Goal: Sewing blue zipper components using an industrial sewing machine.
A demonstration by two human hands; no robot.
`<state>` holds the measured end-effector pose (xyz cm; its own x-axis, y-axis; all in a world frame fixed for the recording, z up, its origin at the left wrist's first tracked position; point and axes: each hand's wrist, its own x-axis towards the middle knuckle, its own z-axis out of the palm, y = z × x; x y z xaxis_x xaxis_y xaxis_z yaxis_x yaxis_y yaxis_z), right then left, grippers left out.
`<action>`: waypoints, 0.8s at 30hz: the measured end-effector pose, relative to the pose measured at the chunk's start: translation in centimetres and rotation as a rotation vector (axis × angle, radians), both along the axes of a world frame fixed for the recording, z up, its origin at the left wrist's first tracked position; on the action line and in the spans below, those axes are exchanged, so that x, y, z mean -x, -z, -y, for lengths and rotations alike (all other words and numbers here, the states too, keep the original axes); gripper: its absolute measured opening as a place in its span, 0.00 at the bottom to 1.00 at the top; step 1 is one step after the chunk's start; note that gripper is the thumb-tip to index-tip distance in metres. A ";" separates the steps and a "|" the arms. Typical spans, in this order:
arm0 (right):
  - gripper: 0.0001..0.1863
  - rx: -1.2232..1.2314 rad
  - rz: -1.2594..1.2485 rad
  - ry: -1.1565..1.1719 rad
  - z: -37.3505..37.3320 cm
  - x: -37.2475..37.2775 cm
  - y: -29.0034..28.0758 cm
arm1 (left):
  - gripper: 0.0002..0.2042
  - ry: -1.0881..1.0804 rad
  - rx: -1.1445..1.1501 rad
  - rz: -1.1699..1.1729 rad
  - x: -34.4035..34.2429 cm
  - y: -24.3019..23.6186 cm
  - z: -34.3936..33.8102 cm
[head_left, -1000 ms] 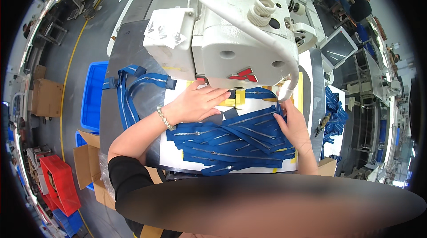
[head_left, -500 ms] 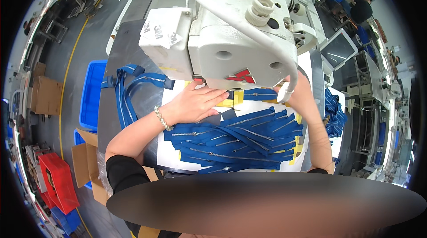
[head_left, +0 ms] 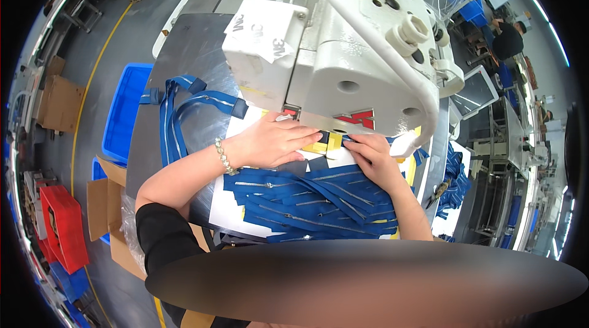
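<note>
Blue zipper strips (head_left: 294, 199) lie heaped on a white sheet (head_left: 222, 212) over the bench (head_left: 199, 46), just below the hands. From where I stand, the left hand (head_left: 270, 142) rests flat, fingers stretched out under the edge of the machine head (head_left: 362, 64); the right hand's (head_left: 376, 159) fingers are bent near the yellow tape (head_left: 334, 142), and whether they pinch anything I can't tell. I'd keep both palms low, any strip there flat and straight, and fingertips well out from beneath the head. That bulky white casing overhangs the spot, and the heap crowds the left wrist. A looped blue run (head_left: 169, 125) trails at the left; a blue tub (head_left: 126, 113) and a cardboard box (head_left: 110, 202) stand beyond
</note>
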<state>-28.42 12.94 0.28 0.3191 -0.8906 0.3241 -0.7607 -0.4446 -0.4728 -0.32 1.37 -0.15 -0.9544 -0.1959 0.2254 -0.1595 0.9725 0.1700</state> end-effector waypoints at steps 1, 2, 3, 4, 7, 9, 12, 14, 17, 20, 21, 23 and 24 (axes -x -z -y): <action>0.15 0.016 -0.019 -0.005 0.0 0.1 -0.1 | 0.25 -0.007 -0.003 -0.002 0.0 0.1 0.0; 0.15 0.032 -0.036 -0.009 0.0 0.0 -0.1 | 0.25 -0.002 -0.002 -0.017 0.0 0.2 0.0; 0.15 0.028 -0.035 -0.014 -0.1 -0.1 0.0 | 0.25 0.004 -0.002 -0.032 -0.1 0.2 0.0; 0.15 0.028 -0.042 -0.003 -0.1 -0.2 0.1 | 0.25 -0.001 -0.005 -0.031 -0.2 0.3 0.1; 0.16 0.029 -0.056 -0.006 -0.1 -0.2 -0.2 | 0.24 -0.007 -0.016 -0.045 -0.1 0.6 0.0; 0.16 0.030 -0.059 -0.013 -0.1 -0.3 -0.4 | 0.23 0.000 -0.039 -0.046 0.0 0.8 0.0; 0.16 0.015 -0.064 -0.012 0.0 -0.4 -0.7 | 0.23 -0.005 0.008 -0.063 -0.1 0.9 0.0; 0.17 0.001 -0.044 -0.016 0.1 -0.5 -0.8 | 0.23 -0.007 -0.030 -0.055 0.0 1.1 0.0; 0.17 -0.011 -0.034 -0.014 0.1 -0.4 -0.8 | 0.23 0.003 -0.060 -0.049 0.1 1.2 0.2; 0.17 -0.016 -0.028 -0.009 0.0 -0.3 -0.6 | 0.24 0.010 -0.049 -0.055 0.1 1.2 0.3; 0.17 -0.017 -0.027 -0.011 0.0 -0.3 -0.4 | 0.24 0.009 -0.046 -0.060 0.1 1.3 0.3; 0.17 -0.037 -0.023 0.007 -0.1 -0.3 -0.3 | 0.24 0.005 -0.055 -0.049 0.0 1.5 0.3; 0.17 -0.038 -0.022 0.005 -0.1 -0.3 -0.3 | 0.24 0.003 -0.063 -0.039 0.0 1.5 0.3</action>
<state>-28.08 13.05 0.61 0.3211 -0.9037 0.2832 -0.7733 -0.4228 -0.4725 -0.36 1.10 -1.69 -0.9457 -0.2082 0.2497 -0.1489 0.9601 0.2367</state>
